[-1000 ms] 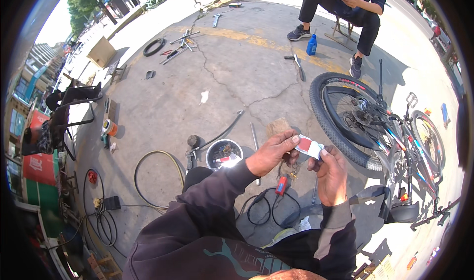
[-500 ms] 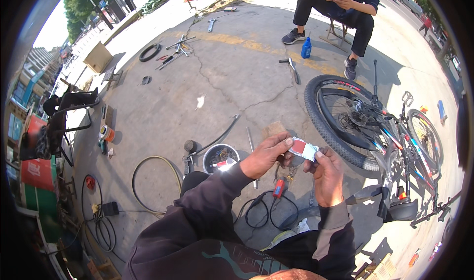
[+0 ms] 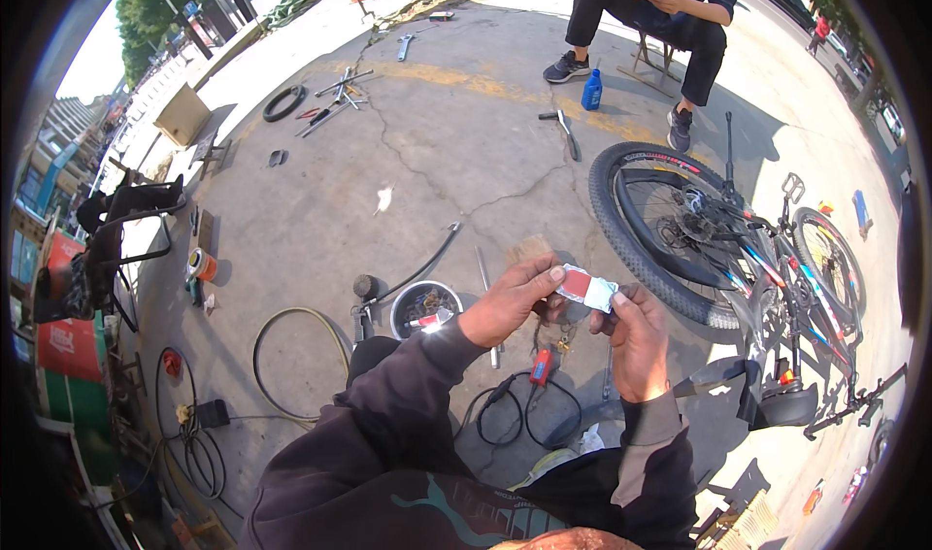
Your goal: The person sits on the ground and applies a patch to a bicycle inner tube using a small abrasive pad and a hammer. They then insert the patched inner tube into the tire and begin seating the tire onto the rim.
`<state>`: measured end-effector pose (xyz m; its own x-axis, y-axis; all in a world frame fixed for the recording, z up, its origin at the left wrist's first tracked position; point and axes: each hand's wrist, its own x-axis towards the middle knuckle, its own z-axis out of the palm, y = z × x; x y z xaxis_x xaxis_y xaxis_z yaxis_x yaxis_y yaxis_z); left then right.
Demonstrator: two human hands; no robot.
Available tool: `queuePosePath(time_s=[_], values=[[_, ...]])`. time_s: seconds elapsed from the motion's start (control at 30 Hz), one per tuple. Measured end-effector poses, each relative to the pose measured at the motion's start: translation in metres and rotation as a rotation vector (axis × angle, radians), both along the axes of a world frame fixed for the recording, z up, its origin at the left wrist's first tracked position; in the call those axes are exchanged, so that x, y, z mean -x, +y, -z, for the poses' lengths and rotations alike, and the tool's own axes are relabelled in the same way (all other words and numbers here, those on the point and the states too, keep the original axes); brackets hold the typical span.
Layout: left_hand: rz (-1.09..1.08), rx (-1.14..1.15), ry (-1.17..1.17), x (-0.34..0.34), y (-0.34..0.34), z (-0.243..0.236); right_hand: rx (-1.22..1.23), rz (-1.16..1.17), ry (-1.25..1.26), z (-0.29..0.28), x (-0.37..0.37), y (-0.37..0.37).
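Both my hands hold up a small foil-backed patch (image 3: 577, 283), red at its left part and silver at its right. My left hand (image 3: 507, 304) pinches the red end between thumb and fingers. At the silver end, the thumb and fingers of my right hand (image 3: 639, 344) close on the edge. Below them on the ground lies a red handheld tool (image 3: 541, 366) with a looped black cable. Left of my left wrist is a metal bowl (image 3: 395, 309) with small bits and a red-and-white tube (image 3: 430, 321) in it.
A bicycle (image 3: 777, 259) lies on the right, its tyre (image 3: 604, 222) close to my right hand. Ahead, a seated person (image 3: 660, 35) holds a phone, near a blue bottle (image 3: 591, 91). Around me are a hoop-shaped tyre (image 3: 257, 361), coiled cables (image 3: 202, 458) and loose wrenches (image 3: 348, 89).
The view has shifted a little, so the surroundings sit slightly further left. Both hands keep their grip on the patch, at nearly the same tilt.
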<state>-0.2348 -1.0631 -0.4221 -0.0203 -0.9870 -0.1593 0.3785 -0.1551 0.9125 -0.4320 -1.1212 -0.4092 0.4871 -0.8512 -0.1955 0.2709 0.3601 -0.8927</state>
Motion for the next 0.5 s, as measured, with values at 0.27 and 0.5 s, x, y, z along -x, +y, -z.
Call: queuePosePath(time_s=[0.27,0.5], values=[[0.004,-0.011,-0.034,-0.002,0.001,-0.005,0.004,0.013,-0.002,0.001,0.0,0.0],[-0.039,0.007,-0.095,-0.001,0.002,-0.016,0.028,-0.008,0.036,-0.011,0.002,-0.001]])
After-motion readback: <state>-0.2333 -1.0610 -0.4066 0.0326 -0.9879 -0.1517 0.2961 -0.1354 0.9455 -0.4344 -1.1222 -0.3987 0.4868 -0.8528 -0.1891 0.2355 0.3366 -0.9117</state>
